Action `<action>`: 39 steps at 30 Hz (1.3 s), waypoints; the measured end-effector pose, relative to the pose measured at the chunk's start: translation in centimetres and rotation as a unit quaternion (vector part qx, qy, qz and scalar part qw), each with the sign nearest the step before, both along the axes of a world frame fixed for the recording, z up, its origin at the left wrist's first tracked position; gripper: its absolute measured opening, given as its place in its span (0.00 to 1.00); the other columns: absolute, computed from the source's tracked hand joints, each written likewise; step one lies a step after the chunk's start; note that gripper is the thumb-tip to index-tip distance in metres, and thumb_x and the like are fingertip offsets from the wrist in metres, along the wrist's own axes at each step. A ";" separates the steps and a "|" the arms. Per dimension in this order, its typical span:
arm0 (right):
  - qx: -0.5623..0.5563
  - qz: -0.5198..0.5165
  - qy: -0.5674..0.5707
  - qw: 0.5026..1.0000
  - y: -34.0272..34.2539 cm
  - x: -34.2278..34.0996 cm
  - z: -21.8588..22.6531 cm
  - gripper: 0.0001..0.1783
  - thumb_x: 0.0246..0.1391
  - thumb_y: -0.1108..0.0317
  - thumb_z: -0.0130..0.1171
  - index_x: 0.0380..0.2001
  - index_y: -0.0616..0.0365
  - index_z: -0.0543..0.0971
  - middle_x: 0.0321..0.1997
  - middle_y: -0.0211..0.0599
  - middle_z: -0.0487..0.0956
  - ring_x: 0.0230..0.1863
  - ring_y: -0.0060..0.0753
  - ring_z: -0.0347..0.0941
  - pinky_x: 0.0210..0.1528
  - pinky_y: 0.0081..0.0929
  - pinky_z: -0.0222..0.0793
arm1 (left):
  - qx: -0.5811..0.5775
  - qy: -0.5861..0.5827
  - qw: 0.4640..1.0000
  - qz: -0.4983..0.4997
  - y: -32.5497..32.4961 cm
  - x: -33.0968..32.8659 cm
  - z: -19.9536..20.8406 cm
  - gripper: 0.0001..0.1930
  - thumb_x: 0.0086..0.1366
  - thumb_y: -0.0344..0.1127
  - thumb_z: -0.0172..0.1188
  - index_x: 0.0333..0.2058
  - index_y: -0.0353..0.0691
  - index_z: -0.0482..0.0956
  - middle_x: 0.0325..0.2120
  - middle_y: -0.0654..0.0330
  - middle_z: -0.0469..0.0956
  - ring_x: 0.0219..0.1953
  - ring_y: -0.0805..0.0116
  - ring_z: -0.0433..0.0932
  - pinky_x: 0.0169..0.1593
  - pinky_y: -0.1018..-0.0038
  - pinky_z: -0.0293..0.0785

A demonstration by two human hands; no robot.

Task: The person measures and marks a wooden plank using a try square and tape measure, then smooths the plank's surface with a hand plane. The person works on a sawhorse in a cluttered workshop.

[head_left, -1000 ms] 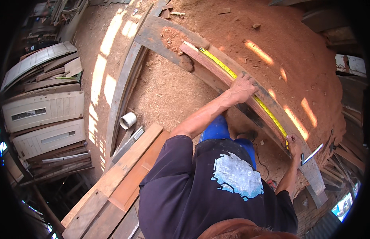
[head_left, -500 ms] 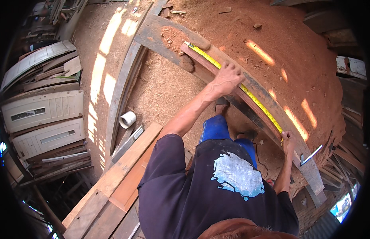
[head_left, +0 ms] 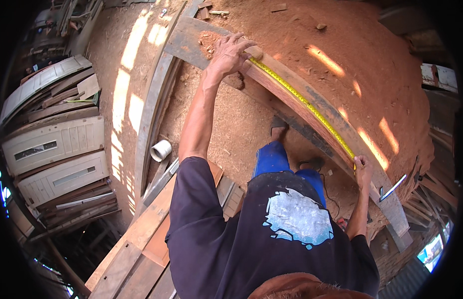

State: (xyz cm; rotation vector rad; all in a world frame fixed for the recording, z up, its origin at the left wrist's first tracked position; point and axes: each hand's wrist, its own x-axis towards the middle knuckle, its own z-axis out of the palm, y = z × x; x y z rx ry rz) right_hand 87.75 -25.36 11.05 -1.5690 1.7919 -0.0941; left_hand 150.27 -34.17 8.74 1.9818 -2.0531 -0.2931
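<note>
A yellow tape measure (head_left: pixel 303 101) is stretched along a narrow reddish wooden board (head_left: pixel 291 102). The board lies on a wide, worn plank (head_left: pixel 318 102). At the far left end, my left hand (head_left: pixel 230 55) is closed over the tape and the board's end, its fingers bent and hiding that tip. Toward the near right end, my right hand (head_left: pixel 362 168) pinches the tape against the board, thumb on the edge. The tape's case cannot be made out. A try square (head_left: pixel 391 189) with a pale blade rests on the plank beyond my right hand.
Sawdust and wood chips cover the ground. Another long plank (head_left: pixel 149 114) runs at the left, near a white pipe piece (head_left: pixel 160 150). Boards (head_left: pixel 132 249) are stacked at the lower left. Panelled doors (head_left: pixel 54 142) lean further left. A cable (head_left: pixel 333 199) lies by my legs.
My left hand has slid along the tape from its middle to the far left end, now covering the tip. My right hand has stayed at the near right end.
</note>
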 end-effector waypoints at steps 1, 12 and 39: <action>0.010 -0.003 -0.002 1.000 0.0 -0.3 -0.1 0.14 0.65 0.60 0.62 0.30 0.60 0.79 0.24 0.31 0.73 0.30 0.25 0.68 0.36 0.30 0.67 | 0.049 0.008 0.999 -0.013 -0.3 0.2 0.2 0.14 0.67 0.41 0.66 0.51 0.52 0.84 0.59 0.57 0.78 0.64 0.52 0.72 0.68 0.51 0.63; 0.017 -0.013 0.026 0.999 0.1 0.6 0.2 0.16 0.65 0.57 0.61 0.31 0.60 0.79 0.24 0.34 0.74 0.31 0.27 0.69 0.38 0.32 0.68 | 0.142 0.036 0.987 -0.070 -0.7 1.4 -0.3 0.10 0.66 0.38 0.67 0.45 0.47 0.86 0.44 0.57 0.85 0.53 0.53 0.78 0.59 0.60 0.71; 0.019 -0.036 0.033 0.999 0.4 -0.1 -1.8 0.13 0.65 0.62 0.63 0.31 0.61 0.79 0.25 0.37 0.75 0.31 0.29 0.70 0.39 0.34 0.69 | 0.115 0.041 0.990 -0.063 -0.4 1.5 -1.2 0.05 0.66 0.35 0.66 0.40 0.48 0.85 0.40 0.60 0.86 0.50 0.55 0.79 0.55 0.59 0.71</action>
